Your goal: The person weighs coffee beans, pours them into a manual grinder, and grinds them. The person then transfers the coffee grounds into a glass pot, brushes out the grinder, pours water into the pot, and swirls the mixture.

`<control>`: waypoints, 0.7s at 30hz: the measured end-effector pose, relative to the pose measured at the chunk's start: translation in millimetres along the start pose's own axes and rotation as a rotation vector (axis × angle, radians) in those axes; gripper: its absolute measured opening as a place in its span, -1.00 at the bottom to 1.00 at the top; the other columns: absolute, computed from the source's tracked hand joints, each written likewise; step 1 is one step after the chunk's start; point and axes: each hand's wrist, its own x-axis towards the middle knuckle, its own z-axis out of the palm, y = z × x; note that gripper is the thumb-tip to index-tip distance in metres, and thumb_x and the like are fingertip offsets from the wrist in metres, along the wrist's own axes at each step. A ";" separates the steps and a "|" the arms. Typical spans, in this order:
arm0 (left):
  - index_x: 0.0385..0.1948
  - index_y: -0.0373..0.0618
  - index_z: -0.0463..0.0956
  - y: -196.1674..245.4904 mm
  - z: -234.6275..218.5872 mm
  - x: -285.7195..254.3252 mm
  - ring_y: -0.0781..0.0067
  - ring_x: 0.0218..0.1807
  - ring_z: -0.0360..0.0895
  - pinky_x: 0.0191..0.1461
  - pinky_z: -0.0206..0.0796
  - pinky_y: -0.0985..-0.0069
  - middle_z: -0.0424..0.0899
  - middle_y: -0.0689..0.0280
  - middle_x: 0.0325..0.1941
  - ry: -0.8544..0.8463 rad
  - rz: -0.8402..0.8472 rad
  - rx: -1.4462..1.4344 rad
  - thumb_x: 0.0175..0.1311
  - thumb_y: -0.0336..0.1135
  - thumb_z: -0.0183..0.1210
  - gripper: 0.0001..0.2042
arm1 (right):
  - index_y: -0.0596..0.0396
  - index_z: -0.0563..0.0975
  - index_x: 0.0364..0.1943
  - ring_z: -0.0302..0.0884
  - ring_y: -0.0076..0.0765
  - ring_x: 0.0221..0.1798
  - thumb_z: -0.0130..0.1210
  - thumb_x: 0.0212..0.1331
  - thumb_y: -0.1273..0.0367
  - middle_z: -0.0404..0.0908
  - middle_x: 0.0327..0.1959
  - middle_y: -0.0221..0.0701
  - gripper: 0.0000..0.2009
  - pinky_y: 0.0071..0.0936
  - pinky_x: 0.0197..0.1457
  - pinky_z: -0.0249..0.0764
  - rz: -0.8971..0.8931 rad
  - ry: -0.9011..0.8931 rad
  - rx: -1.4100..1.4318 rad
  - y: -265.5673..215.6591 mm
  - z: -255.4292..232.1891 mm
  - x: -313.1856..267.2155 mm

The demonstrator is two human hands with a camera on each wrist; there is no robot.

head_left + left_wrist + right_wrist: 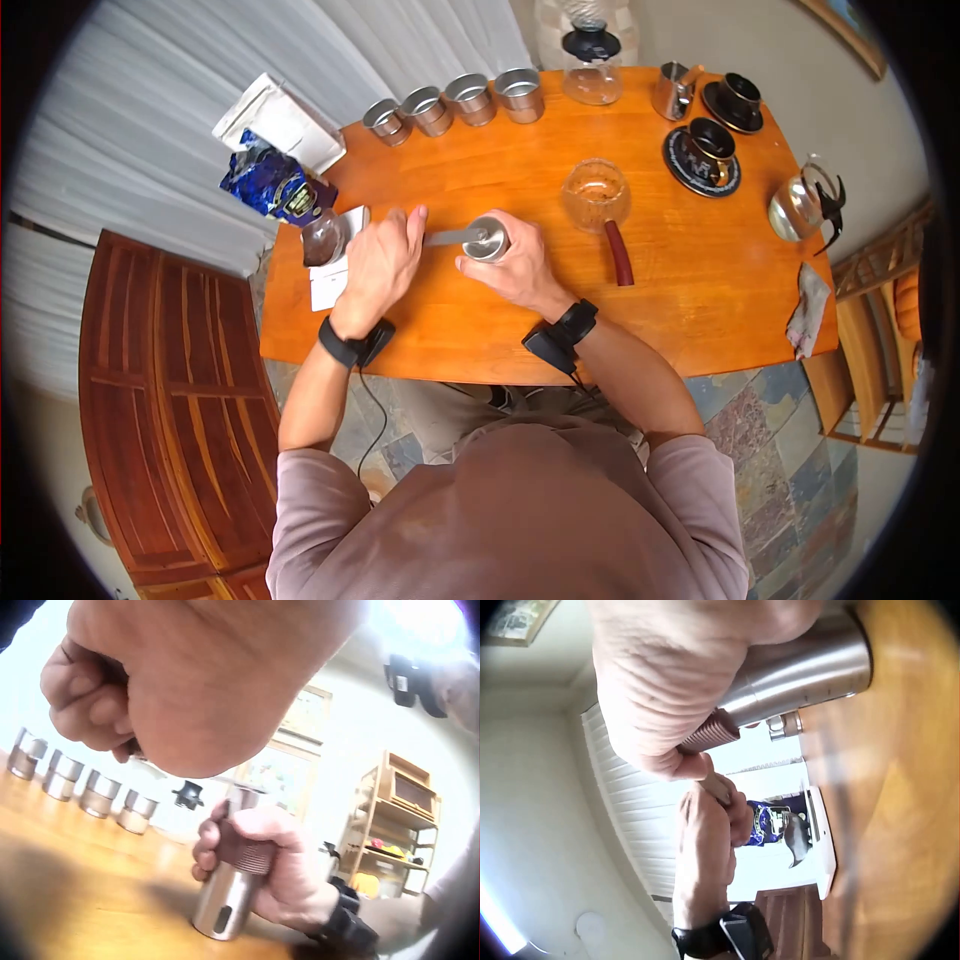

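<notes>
My right hand (520,262) grips a steel hand coffee grinder (484,252) around its brown ribbed band, as the left wrist view shows. The grinder (221,900) stands upright, its base close over the wooden table. A flat metal crank handle (450,238) runs from its top toward my left hand (385,250). In the left wrist view the fingers of my left hand (90,705) are curled around the crank's end, and the knob is hidden inside them. From the right wrist, my left hand (705,832) appears beyond the grinder's body (810,671).
Left of my left hand, a glass vessel (324,240) sits by a white flat device (326,292), near a blue coffee bag (270,185). Several steel cups (470,100) line the back. Rightward are a glass pot (597,195) with red handle, black cups (710,142) and a glass jug (795,208).
</notes>
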 end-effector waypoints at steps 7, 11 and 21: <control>-0.12 -0.20 0.35 4.0 33.4 -0.3 0.54 -0.43 0.54 -0.44 0.39 0.51 0.58 0.28 -0.38 0.043 -0.580 -1.420 0.57 0.18 -0.14 -0.50 | 0.16 0.56 -0.25 0.61 -0.42 -0.35 0.48 -0.03 0.35 0.66 -0.39 -0.32 -0.67 -0.40 -0.22 0.53 -0.018 0.143 -0.146 1.6 10.3 -1.1; -0.20 -0.15 0.50 24.6 62.0 -29.8 0.47 -0.33 0.57 -0.27 0.41 0.48 0.60 0.30 -0.34 -0.117 -0.805 -1.833 0.55 0.20 -0.15 -0.48 | 0.17 0.51 -0.11 0.61 -0.46 -0.25 0.52 -0.04 0.31 0.66 -0.29 -0.39 -0.54 -0.43 -0.15 0.55 -0.062 0.157 -0.140 9.0 10.7 -0.8; -0.37 -0.27 0.57 -5.2 113.7 -4.9 -0.13 -0.31 0.66 -0.18 0.52 0.12 0.67 -0.06 -0.43 0.081 -0.479 -0.812 0.26 -0.27 0.16 -0.79 | 0.19 0.29 0.26 0.45 -0.22 0.10 0.31 0.24 0.08 0.38 0.14 -0.24 -0.33 -0.21 0.18 0.40 -0.585 0.446 -0.459 -12.6 -6.8 -3.4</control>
